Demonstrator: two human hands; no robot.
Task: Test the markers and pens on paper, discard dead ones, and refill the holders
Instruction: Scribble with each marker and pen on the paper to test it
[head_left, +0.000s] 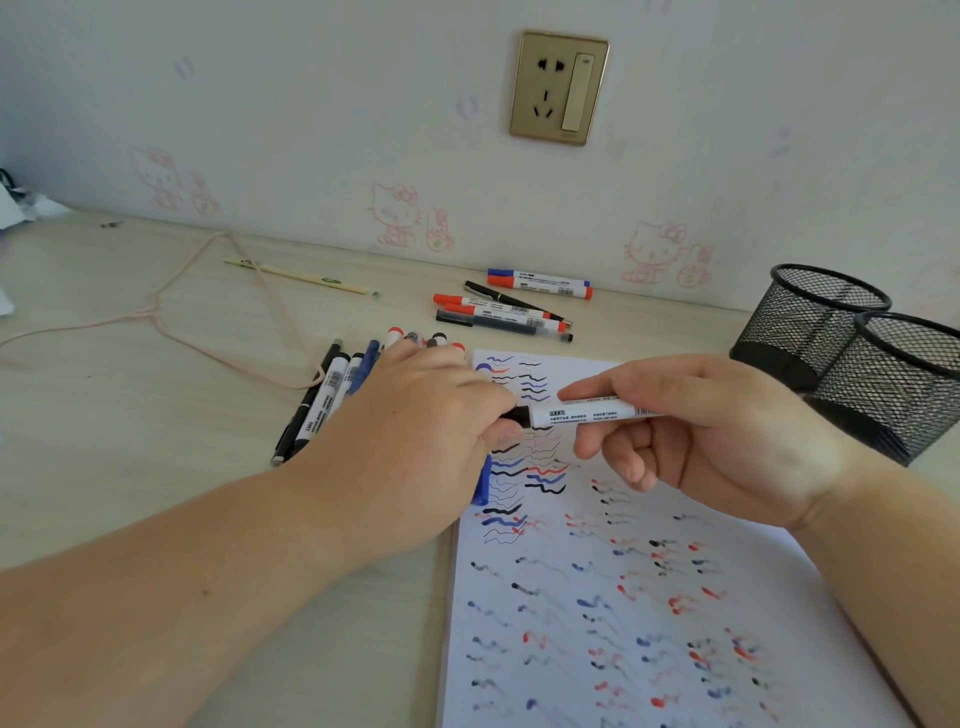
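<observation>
Paper (623, 597) is nearest, full of squiggles. Above it the right hand (717, 441) grips the marker (587, 413), lying left-right, black cap toward the left hand (415, 431), which pinches that cap. Holders (857, 358) sit far right on the worktop (156, 415).

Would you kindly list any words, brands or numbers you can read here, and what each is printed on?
None can be read.
Held marker: rows of small print and a barcode, too blurred.
Markers by the wall: labels and barcodes, too small.
Markers left of the paper: labels illegible.
Wall socket: no lettering visible.
</observation>
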